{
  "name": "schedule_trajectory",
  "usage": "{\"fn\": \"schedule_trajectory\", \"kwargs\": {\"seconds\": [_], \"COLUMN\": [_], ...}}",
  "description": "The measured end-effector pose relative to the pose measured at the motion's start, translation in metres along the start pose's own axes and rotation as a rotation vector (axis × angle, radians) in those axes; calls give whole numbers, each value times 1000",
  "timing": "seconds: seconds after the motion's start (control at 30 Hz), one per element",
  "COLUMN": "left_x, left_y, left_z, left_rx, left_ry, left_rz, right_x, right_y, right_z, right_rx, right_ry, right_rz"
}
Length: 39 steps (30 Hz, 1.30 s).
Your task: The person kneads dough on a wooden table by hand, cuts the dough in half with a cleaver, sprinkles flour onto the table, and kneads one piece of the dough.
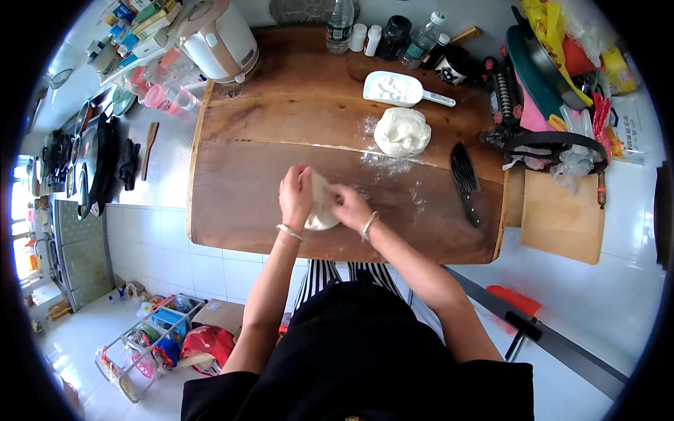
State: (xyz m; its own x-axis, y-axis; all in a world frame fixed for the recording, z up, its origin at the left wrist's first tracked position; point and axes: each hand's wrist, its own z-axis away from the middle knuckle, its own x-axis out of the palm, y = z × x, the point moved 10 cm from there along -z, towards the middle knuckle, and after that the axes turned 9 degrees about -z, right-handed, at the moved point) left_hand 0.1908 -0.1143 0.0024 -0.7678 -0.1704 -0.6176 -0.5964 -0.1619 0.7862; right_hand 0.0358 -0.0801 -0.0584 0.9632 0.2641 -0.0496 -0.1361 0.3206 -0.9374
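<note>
Between my two hands, over the front half of the wooden board, is a pale piece of dough (321, 217). My left hand (296, 196) grips its left side with bent fingers. On its right side, my right hand (347, 205) holds the dough with the fingers, slightly blurred. A larger round lump of dough (402, 132) lies further back, touched by neither hand. White flour (386, 165) is scattered in front of it. Behind the lump rests a white scoop (393, 88) filled with flour. A black knife (465, 182) lies to the right of both.
The wooden board (239, 161) ends close to my body. At its back stand a kettle (217, 42), bottles (339, 28) and small jars. Black metal equipment (505, 105) and a light cutting board (562, 217) are on the right. A wooden spatula (149, 151) lies at left.
</note>
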Motion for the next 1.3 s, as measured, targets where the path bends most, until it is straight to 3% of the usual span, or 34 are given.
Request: {"fn": "schedule_trajectory", "kwargs": {"seconds": [0.07, 0.13, 0.2, 0.23, 0.27, 0.3, 0.37, 0.43, 0.5, 0.57, 0.67, 0.73, 0.8, 0.87, 0.93, 1.03, 1.1, 1.13, 1.2, 1.23, 1.27, 1.3], "left_x": [-3, -3, -10, -12, -25, -35, -14, 24, 58, 101, 151, 158, 158, 154, 112, 84, 78, 64, 42, 49, 42, 22], "left_y": [-47, -60, -43, -31, 8, 48, 78, 93, 121, 129, 138, 148, 148, 155, 157, 124, 95, 84, 65, 42, 34, 41], "left_z": [1, -2, -6, -9, -12, -7, -20, -45, -69, -96, -124, -126, -121, -102, -76, -49, -21, -9, 19, 30, 40, 46], "left_rx": [-152, -256, -115, -114, 107, 325, 411, 299, 357, 387, 430, 389, 334, 488, 499, 466, 486, 495, 634, 590, 604, 690], "left_ry": [12, -121, -106, -103, 39, 183, 45, -36, -101, -113, -107, -182, -266, -400, -389, -466, -691, -691, -582, -798, -809, -650], "left_rz": [37, 131, -74, -74, -160, -247, -70, 130, 210, 144, 66, 64, 58, 11, -46, -188, -464, -457, -708, -880, -880, -749], "right_x": [19, 7, -43, -79, -114, -146, -195, -212, -217, -219, -215, -217, -237, -215, -211, -200, -187, -175, -152, -128, -103, -80], "right_y": [-14, -31, -65, -85, -108, -122, -138, -151, -153, -127, -105, -101, -74, -119, -154, -152, -130, -110, -42, -13, -9, -29], "right_z": [3, -12, -44, -59, -69, -90, -126, -154, -176, -199, -215, -230, -249, -225, -188, -111, -50, -21, 12, 24, 33, 33], "right_rx": [18, -17, -50, -231, -143, -231, -219, -223, -221, -73, 34, -82, 123, -126, -268, -66, 60, 181, 315, 391, 445, 387], "right_ry": [-80, -107, -42, 115, 192, 247, 347, 272, 227, 118, 14, 71, 126, 88, 150, 92, 104, 126, 152, 99, 126, 99], "right_rz": [51, 108, 424, 435, 437, 547, 715, 912, 1011, 1137, 1102, 1109, 1056, 1155, 917, 139, -108, -290, -416, -484, -446, -479]}}
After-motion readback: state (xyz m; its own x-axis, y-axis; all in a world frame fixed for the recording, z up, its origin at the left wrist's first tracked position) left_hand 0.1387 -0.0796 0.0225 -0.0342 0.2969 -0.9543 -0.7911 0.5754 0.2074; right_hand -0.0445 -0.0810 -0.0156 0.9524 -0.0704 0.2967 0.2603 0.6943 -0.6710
